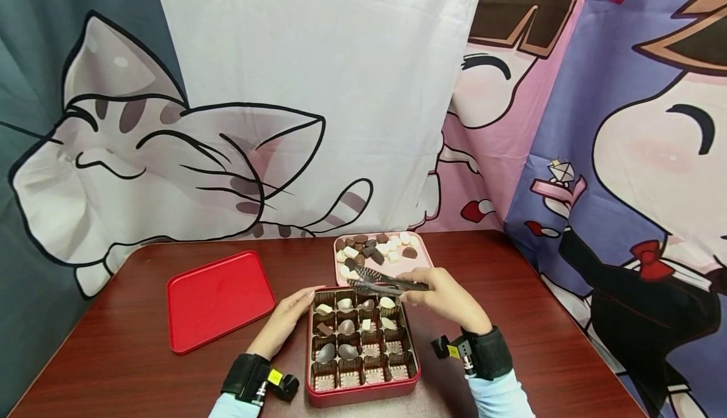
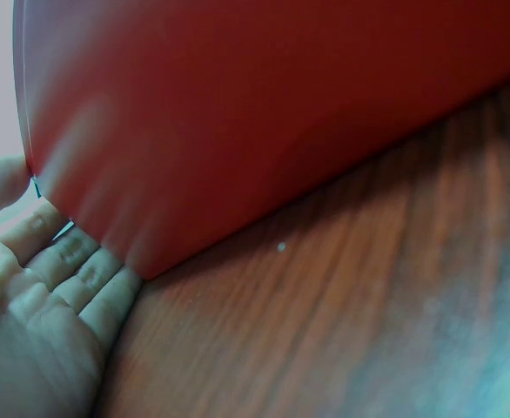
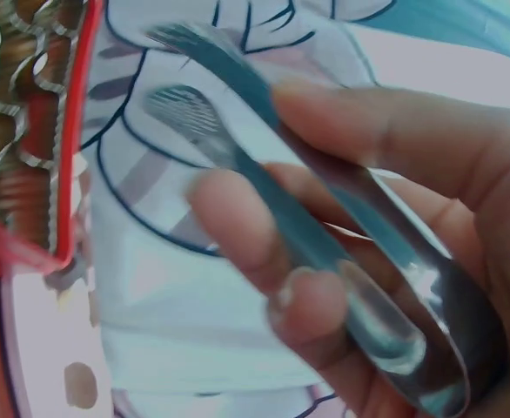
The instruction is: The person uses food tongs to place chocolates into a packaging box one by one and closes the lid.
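My left hand [image 1: 288, 319] rests at the upper left corner of a red box [image 1: 363, 398], with the fingers lying along its side wall [image 2: 264, 113]. The box has a divided brown insert; chocolates [image 1: 346, 327] sit in several upper and middle-left compartments, while the front row holds none. In my right hand [image 1: 440, 290] I grip metal tongs [image 3: 229, 74] with ridged tips. The tips are apart, with nothing seen between them in the right wrist view. From the head they appear over the near edge of a pink tray [image 1: 424, 259] behind the box.
Loose dark and white chocolates [image 1: 377, 255] lie spread on the pink tray. A flat red lid [image 1: 221, 301] lies on the brown table [image 1: 130, 342] to the left. Printed cloth [image 1: 318, 89] hangs behind the table and along the right side.
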`<act>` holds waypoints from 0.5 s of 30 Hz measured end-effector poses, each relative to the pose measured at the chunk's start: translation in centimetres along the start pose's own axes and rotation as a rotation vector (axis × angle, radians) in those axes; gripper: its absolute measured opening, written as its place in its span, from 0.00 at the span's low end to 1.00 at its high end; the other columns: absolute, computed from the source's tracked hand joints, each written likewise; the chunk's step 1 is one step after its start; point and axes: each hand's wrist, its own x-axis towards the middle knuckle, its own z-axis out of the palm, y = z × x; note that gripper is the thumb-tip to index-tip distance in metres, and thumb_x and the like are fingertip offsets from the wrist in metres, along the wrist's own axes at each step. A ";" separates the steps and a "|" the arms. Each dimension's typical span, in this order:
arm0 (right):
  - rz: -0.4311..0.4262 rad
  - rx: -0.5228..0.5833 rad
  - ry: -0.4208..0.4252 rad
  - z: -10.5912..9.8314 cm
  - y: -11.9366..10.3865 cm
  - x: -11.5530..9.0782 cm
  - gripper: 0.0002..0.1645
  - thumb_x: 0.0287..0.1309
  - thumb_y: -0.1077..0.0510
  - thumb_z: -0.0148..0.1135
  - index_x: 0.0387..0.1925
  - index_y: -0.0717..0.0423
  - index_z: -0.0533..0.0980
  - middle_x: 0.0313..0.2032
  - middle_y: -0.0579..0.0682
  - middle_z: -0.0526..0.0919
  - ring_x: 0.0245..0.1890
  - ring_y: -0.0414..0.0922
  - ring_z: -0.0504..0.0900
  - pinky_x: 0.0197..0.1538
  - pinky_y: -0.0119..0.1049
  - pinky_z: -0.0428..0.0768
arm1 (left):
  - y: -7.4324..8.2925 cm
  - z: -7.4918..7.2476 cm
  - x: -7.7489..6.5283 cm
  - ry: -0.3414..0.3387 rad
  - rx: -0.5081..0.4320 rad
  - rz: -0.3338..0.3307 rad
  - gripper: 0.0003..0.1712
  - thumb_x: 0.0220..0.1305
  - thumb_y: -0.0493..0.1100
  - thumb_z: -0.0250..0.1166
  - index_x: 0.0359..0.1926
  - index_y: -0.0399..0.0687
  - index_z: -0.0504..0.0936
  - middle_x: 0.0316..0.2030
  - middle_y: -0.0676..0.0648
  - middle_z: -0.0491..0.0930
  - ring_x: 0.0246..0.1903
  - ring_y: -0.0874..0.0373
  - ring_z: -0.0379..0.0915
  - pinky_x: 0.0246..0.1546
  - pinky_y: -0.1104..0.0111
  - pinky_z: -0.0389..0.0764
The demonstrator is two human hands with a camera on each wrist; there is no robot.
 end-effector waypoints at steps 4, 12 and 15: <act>0.078 0.054 0.129 0.3 1.4 0.8 0.23 0.55 0.56 0.65 0.54 0.52 0.78 0.34 0.51 0.85 0.29 0.36 0.79 0.33 0.28 0.76 | 0.0 0.0 0.0 -0.007 -0.010 -0.014 0.26 0.71 0.57 0.50 0.64 0.54 0.71 0.61 0.45 0.75 0.52 0.76 0.72 0.55 0.79 0.71; 0.140 0.043 0.311 1.3 4.3 2.5 0.25 0.54 0.57 0.66 0.55 0.55 0.78 0.53 0.55 0.83 0.50 0.47 0.80 0.49 0.38 0.77 | 0.0 0.0 0.0 -0.001 0.001 -0.015 0.26 0.71 0.58 0.50 0.64 0.54 0.71 0.61 0.45 0.75 0.53 0.76 0.72 0.55 0.78 0.71; 0.160 0.052 0.339 1.9 5.5 3.0 0.24 0.53 0.59 0.66 0.54 0.57 0.78 0.48 0.56 0.84 0.40 0.46 0.79 0.39 0.30 0.74 | 0.0 0.0 0.1 0.008 0.004 -0.013 0.26 0.71 0.57 0.50 0.64 0.52 0.71 0.61 0.44 0.75 0.53 0.76 0.72 0.55 0.79 0.70</act>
